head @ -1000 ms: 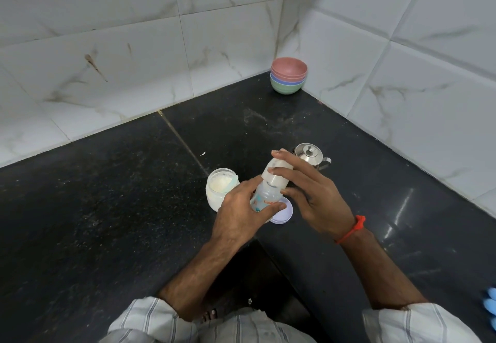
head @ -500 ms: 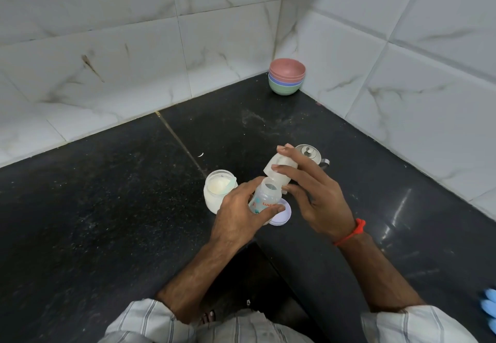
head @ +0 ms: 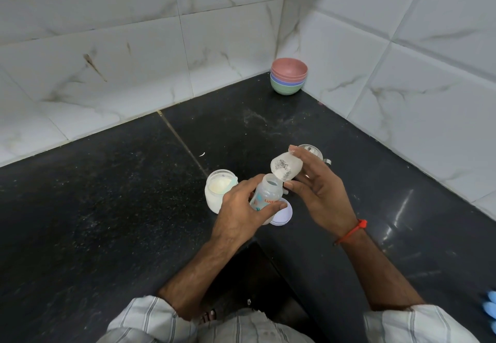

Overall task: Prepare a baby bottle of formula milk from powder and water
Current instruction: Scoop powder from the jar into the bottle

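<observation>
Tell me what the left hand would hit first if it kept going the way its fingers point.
The left hand grips the baby bottle, fingers pointing up-right. Past the bottle, the cap held in the right hand looks first in line, though depth is unclear.

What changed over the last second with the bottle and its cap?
The right hand lifted the cap off the bottle and tilted it up and to the right, so the bottle's mouth is now open. The left hand kept gripping the bottle. The powder jar, lid, kettle and bowls stayed put.
</observation>
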The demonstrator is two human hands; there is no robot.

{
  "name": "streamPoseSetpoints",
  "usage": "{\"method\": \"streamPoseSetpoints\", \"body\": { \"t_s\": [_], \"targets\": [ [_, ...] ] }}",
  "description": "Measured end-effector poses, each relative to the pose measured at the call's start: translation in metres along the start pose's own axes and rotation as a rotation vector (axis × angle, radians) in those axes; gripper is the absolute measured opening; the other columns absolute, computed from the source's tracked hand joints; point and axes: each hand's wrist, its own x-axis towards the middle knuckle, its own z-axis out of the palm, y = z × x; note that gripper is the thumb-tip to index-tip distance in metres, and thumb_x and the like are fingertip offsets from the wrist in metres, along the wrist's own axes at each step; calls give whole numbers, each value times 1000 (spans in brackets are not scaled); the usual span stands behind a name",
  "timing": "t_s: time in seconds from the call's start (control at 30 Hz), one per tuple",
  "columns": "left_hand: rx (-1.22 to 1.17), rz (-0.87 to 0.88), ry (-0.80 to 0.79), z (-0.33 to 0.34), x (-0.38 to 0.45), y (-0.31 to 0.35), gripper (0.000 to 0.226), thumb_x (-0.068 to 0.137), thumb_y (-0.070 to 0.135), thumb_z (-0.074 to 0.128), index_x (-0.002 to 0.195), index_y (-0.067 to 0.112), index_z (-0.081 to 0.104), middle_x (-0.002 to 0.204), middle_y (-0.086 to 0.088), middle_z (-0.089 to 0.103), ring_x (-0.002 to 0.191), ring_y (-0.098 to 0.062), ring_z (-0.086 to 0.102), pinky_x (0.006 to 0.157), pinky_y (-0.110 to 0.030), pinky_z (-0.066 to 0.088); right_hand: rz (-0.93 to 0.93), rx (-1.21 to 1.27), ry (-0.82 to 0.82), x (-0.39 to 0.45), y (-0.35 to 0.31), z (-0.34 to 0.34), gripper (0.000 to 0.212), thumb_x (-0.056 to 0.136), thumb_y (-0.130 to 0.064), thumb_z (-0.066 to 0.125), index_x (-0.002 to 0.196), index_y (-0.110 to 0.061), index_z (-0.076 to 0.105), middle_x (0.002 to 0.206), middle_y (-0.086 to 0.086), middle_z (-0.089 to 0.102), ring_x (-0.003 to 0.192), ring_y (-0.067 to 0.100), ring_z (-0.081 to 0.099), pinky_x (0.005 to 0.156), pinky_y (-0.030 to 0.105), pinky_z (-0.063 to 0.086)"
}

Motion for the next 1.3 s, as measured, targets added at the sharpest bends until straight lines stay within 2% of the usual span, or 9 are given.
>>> {"method": "streamPoseSetpoints", "body": {
  "t_s": [0.13, 0.23, 0.33, 0.6, 0.77, 0.9, 1.0, 1.13, 1.3],
  "targets": [
    [9, -4, 17, 0, 0, 0, 68, 74, 56, 83, 134, 33, 60, 130, 11, 67, 109, 1, 53, 85, -1, 35, -145, -207, -12, 0, -2, -3, 54, 92, 1, 67, 140, -18, 55, 156, 4, 46, 147, 28, 43, 110, 57, 48],
    [-1, 13, 18, 2, -1, -2, 69, 73, 56, 83, 132, 29, 61, 125, 8, 69, 111, -8, 61, 94, -26, 56, -349, -539, -117, 2, -7, -6, 51, 90, 12, 67, 136, -9, 60, 157, 11, 44, 145, 27, 44, 114, 39, 46],
    [12, 2, 35, 3, -2, -1, 72, 72, 57, 82, 133, 23, 62, 128, 4, 69, 115, -14, 64, 100, -36, 57, -468, -612, -172, 2, -11, -5, 43, 92, 16, 63, 130, -2, 65, 154, 20, 46, 145, 33, 45, 111, 25, 47],
    [-26, 42, 36, -1, -3, 2, 70, 72, 58, 81, 131, 25, 63, 124, 7, 70, 108, -3, 60, 90, -8, 45, -493, -585, -104, -2, -18, -1, 36, 92, 17, 61, 123, -1, 68, 151, 20, 49, 145, 36, 45, 111, 21, 46],
    [-41, 44, 44, -2, -4, 2, 69, 73, 55, 82, 132, 25, 63, 128, 7, 70, 112, -5, 61, 98, -24, 53, -445, -557, -62, -3, -18, 1, 43, 88, 23, 64, 122, -2, 68, 150, 19, 51, 142, 33, 49, 110, 24, 48],
    [-27, 31, 49, -1, -4, 1, 71, 73, 58, 81, 132, 24, 63, 129, 6, 70, 114, -8, 63, 100, -31, 56, -411, -540, -112, -3, -17, 0, 47, 88, 22, 65, 126, -5, 67, 153, 14, 50, 144, 27, 48, 109, 40, 51],
    [-38, 26, 47, -1, -5, 2, 70, 73, 55, 82, 134, 28, 61, 131, 9, 68, 115, -1, 57, 100, -23, 49, -410, -516, 10, -5, -19, 0, 42, 88, 19, 67, 125, -2, 68, 151, 17, 52, 141, 29, 51, 108, 38, 52],
    [-38, 49, 40, -3, -5, 1, 66, 73, 55, 83, 130, 27, 64, 122, 11, 70, 105, 0, 59, 91, -16, 52, -358, -450, -86, -4, -19, 0, 48, 88, 18, 68, 129, -7, 66, 153, 11, 51, 144, 22, 48, 108, 43, 52],
    [-43, 55, 39, -6, -7, 2, 64, 73, 53, 84, 129, 31, 63, 117, 25, 61, 106, 6, 54, 83, 5, 36, -366, -397, 37, -5, -18, 1, 45, 90, 12, 69, 130, -6, 63, 153, 13, 50, 143, 26, 49, 102, 50, 55]
  ]
}}
